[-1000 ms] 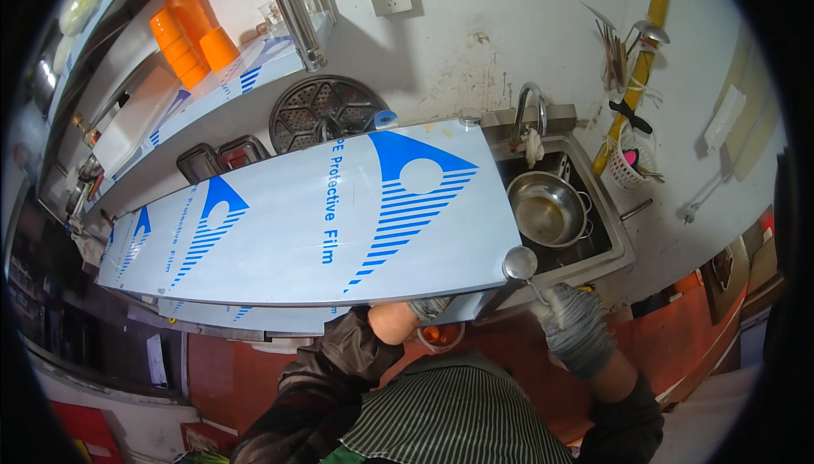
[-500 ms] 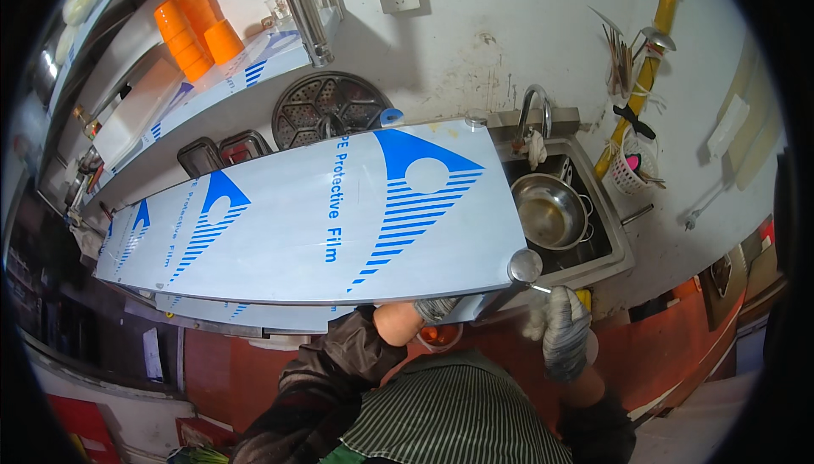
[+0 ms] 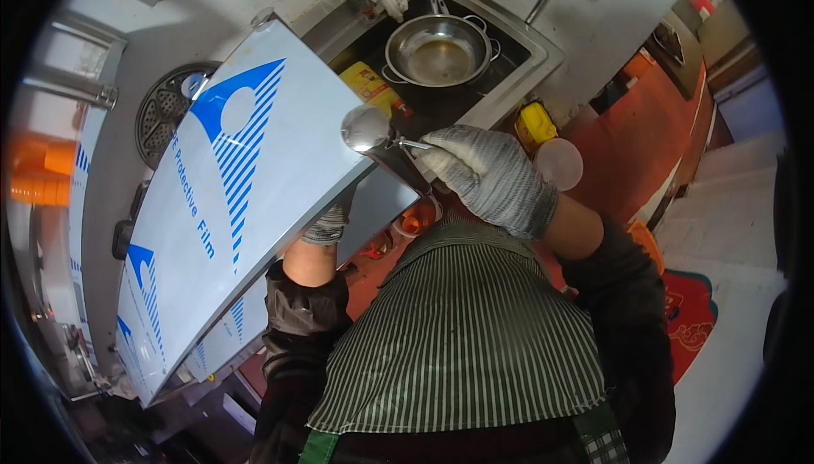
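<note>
Head view: steel pot [image 3: 439, 48] fills sink [image 3: 543, 61] behind panel [image 3: 229, 201].

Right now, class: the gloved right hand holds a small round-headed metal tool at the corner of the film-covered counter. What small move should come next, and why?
Probably slide the metal tool along the counter edge. The right hand grips its handle with the round head at the corner by the sink, while the left hand steadies the front edge from beneath.
</note>
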A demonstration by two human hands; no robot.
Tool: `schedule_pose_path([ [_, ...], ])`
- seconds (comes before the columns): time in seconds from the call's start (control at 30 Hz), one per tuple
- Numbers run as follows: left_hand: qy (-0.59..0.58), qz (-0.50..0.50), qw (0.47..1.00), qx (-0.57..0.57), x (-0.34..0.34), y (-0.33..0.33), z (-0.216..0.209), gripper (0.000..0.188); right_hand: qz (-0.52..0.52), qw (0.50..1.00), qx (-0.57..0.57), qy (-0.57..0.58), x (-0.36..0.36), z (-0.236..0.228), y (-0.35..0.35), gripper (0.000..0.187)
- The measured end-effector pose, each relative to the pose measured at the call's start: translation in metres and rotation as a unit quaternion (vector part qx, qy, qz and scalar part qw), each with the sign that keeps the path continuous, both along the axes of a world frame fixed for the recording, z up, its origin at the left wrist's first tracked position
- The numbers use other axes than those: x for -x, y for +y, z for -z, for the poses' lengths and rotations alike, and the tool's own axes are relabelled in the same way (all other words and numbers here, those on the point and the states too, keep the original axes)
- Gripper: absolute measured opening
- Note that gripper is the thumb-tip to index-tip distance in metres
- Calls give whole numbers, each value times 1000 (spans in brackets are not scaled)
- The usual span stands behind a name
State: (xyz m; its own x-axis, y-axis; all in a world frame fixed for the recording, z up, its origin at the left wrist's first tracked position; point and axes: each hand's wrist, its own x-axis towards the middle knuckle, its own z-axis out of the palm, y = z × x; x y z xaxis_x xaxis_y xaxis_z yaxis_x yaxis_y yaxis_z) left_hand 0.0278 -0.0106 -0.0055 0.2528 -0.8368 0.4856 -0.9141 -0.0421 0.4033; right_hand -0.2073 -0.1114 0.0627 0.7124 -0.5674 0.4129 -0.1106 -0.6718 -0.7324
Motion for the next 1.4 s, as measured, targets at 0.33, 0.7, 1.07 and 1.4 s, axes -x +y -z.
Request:
schedule_pose_path([
  [0.33, 195, -3, 981, -9, -16, 5, 19, 53, -51, 895, 351, 270, 2, -26, -16, 33],
  [0.7, 112, -44, 993, -15, -8, 50, 23, 51, -164, 626, -757, -91, -3, -24, 3, 30],
  [1.07, 6, -80, 995, -63, -6, 28, 5, 49, -207, 654, -727, -20, -1, -23, -14, 30],
  [1.4, 60, 39, 997, 17, -1, -1, -1, 51, -160, 638, -753, -28, -3, -24, -8, 31],
])
